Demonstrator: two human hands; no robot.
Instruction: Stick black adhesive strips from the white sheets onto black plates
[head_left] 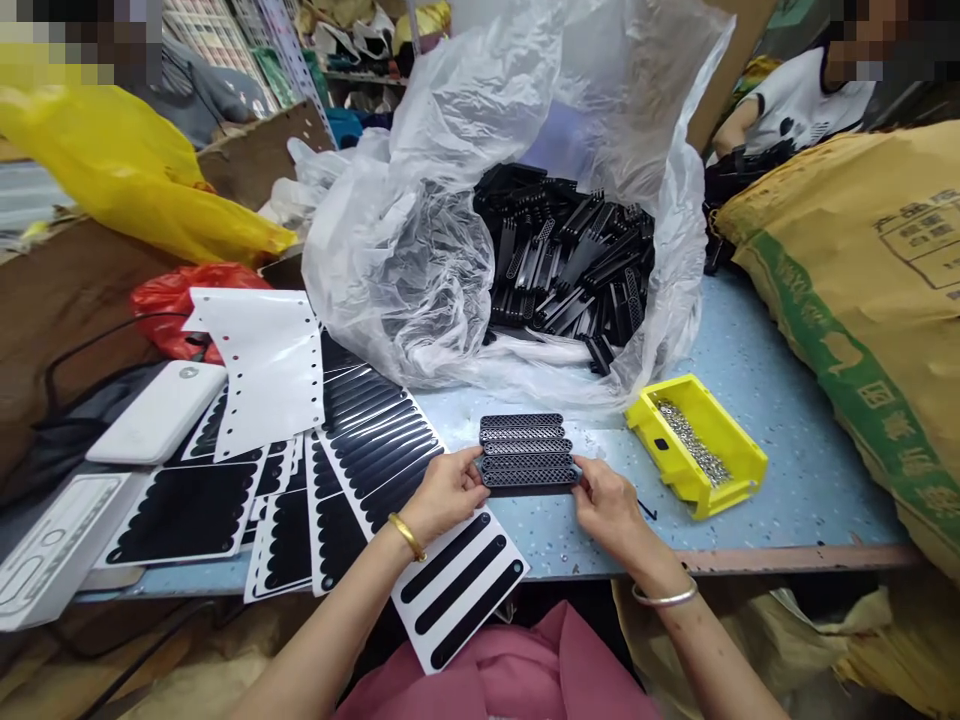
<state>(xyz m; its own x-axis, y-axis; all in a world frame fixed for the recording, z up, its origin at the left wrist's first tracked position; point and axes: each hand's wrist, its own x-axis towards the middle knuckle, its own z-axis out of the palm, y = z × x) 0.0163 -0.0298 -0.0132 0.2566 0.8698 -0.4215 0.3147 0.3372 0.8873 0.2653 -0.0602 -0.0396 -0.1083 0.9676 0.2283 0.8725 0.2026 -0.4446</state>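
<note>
Several black perforated plastic strips (525, 436) lie side by side on the blue table in front of me. My left hand (452, 490) pinches the left end of the nearest strip (529, 470), its thumb and fingers closed. At the strip's right end, my right hand (606, 503) grips with its fingertips. Beneath my left wrist runs a white sheet with long black stickers (459, 585), which hangs over the table's front edge. To the right of my right hand lies a small black hex key (646, 511), near a yellow bin (694, 500) of small metal parts (694, 442).
A large clear plastic bag (442, 270) full of black plastic strips (570, 265) stands at the back. More sticker sheets (184, 510), a white box (60, 540) and a white power bank (159, 412) lie left. A tan sack (862, 300) leans in from the right. Two people sit beyond.
</note>
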